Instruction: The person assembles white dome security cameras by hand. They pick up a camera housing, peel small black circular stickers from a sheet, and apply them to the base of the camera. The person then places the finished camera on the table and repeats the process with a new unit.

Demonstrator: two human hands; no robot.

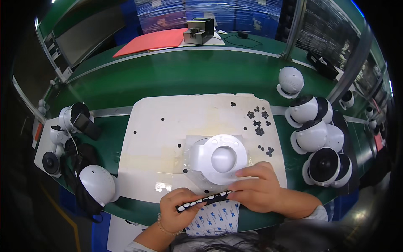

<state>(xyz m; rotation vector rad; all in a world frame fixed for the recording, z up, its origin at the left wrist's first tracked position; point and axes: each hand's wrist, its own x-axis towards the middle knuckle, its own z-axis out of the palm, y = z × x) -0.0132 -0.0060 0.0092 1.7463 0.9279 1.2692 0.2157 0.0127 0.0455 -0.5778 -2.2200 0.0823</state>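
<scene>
Strip (pixel 213 198), thin, black, white-patched, slanting up rightward | left hand (pixel 178 217) pinching its lower end | right hand (pixel 258 190) closed on upper end

Left hand (pixel 179 210) pinches — right hand (pixel 259 191) angles leftward.

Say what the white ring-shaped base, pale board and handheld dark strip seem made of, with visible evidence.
White ring-shaped base: likely moulded plastic, smooth with a soft sheen.
Pale board: perhaps card or thin wood, mostly matte, suggested by its ragged top edge and stains.
Dark strip: possibly rubber or foam; flat black with pale spots, too small to settle.
</scene>
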